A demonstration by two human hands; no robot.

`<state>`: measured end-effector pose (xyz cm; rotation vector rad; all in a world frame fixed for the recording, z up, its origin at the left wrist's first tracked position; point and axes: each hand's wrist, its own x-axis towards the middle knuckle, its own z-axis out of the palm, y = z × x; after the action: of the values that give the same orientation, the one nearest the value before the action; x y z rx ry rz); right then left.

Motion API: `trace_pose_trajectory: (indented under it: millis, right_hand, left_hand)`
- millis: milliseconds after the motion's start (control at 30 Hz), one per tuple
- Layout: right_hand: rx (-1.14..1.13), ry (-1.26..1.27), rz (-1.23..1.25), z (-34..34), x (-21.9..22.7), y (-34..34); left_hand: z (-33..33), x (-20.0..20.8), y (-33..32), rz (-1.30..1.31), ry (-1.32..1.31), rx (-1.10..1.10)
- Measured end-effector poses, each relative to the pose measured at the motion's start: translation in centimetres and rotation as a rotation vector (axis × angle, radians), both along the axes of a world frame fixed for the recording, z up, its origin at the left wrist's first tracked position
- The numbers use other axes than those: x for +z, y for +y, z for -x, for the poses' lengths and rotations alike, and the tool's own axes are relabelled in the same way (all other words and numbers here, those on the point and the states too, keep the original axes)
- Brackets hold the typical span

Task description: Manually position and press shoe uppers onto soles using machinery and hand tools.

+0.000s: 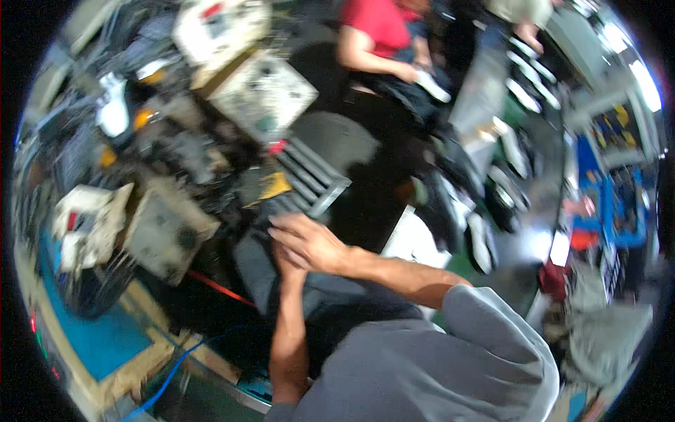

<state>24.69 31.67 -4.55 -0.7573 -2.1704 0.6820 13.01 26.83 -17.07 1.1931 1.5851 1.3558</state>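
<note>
The picture is motion-blurred. My right hand [309,243] lies flat with its fingers stretched out to the left, on a dark grey piece of fabric [256,274]. It covers most of my left hand [287,266], which reaches up from below onto the same fabric. The left fingers are hidden, so their grip cannot be made out. The fabric lies on a cluttered workbench just below a grey ribbed panel [313,179].
Cream-coloured machines [165,228] [264,91] stand to the left and behind. A yellow scrap [274,186], a red strap [218,288] and a blue cable [169,373] lie nearby. Another person in a red shirt [373,35] works at the back. White shoe soles [513,148] line the right.
</note>
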Motion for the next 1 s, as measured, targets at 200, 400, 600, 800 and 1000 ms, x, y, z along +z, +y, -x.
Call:
trace_pose_trajectory:
  millis: [200, 400, 600, 800, 1000]
  right_hand:
    - [-0.747, -0.396, 0.575, -29.8, -5.5, -23.6]
    - [-1.377, -0.748, 0.617, -49.3, -6.7, -33.0]
    - [-1.188, -0.513, 0.709, -56.8, -11.2, -25.8]
    - [-1.193, -0.3, 0.874, -54.7, -11.4, -21.6]
    - [-1.239, 0.493, 1.055, -46.5, -5.4, -23.1]
  left_hand:
    - [-0.2, -0.6, -0.5, -0.221, 0.839, -0.223]
    - [-0.8, -1.2, -0.4, -0.14, 0.807, -0.283]
    - [-1.8, -0.8, -1.3, -0.119, 0.843, -0.3]
    - [-1.7, 1.8, -2.4, 0.033, 0.887, -0.321]
    - [-10.7, 8.4, -1.7, 0.182, -0.012, -0.486]
